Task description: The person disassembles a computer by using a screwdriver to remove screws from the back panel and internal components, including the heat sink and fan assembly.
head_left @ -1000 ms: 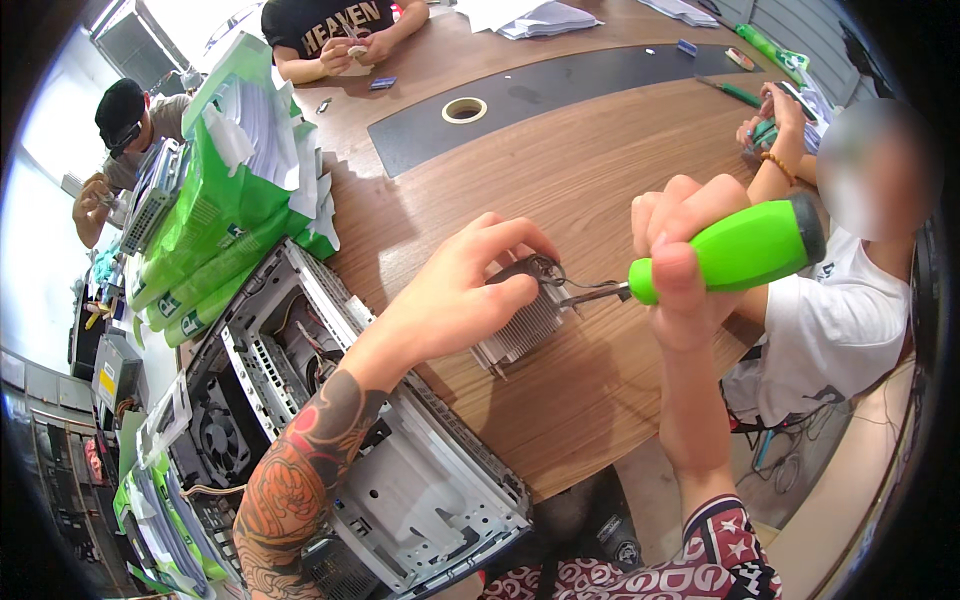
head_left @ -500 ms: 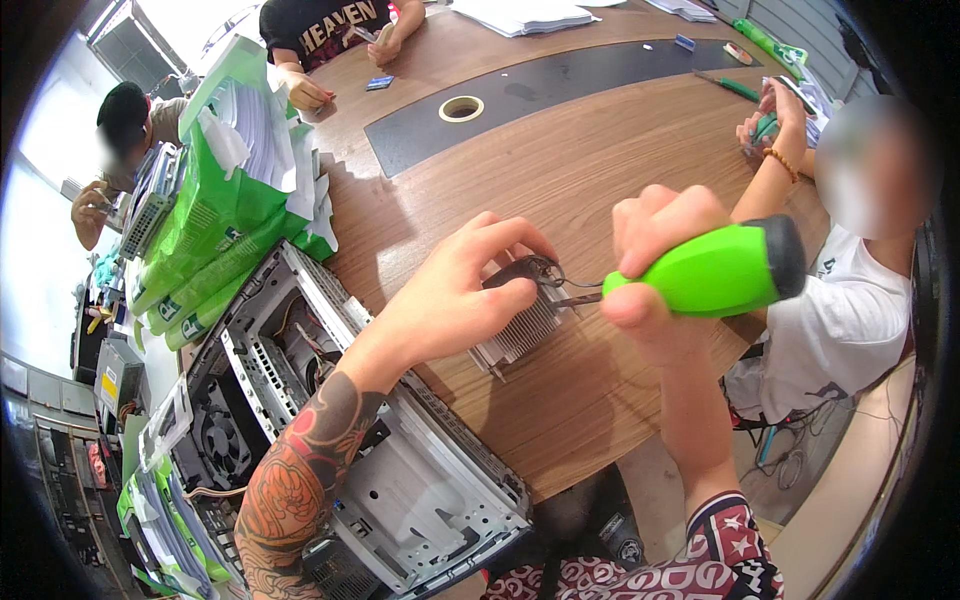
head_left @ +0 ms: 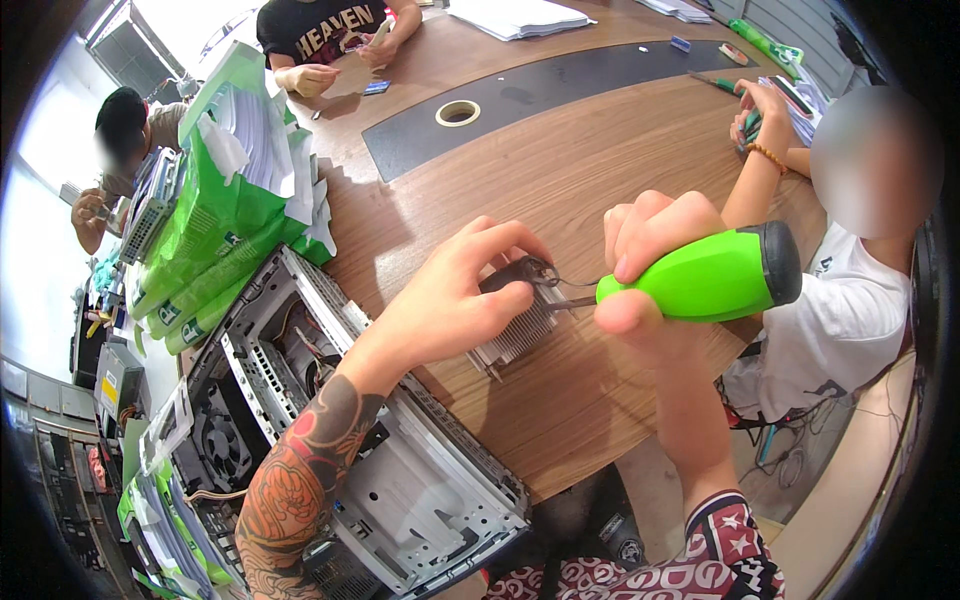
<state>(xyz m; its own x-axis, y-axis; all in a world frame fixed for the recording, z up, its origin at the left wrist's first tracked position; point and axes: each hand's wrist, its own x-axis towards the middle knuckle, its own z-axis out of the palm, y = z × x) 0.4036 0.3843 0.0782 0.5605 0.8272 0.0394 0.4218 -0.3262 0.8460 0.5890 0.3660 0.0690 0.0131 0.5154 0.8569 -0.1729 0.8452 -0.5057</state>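
Observation:
My left hand (head_left: 462, 292) is closed around a CPU cooler on the wooden table, its fingers curled over the black top part (head_left: 517, 270). Below them show the grey metal fins of the heat sink (head_left: 515, 342). A thin dark wire loops from the top part toward my right hand (head_left: 660, 228). That hand grips a screwdriver (head_left: 705, 278) by its thick bright green handle with a black end. The shaft points left and its tip meets the side of the cooler; the exact contact point cannot be made out.
An opened computer case (head_left: 430, 500) lies beside my left forearm. Green bags of papers (head_left: 215, 225) stand behind it. A tape roll (head_left: 459, 113) rests on the table's dark inlay (head_left: 560, 90). One person sits at the right, another across the table, a third at far left.
The screwdriver and my right hand have shifted slightly left. My left hand stays on the cooler. Across the table, the other person's hands have lifted and come closer together.

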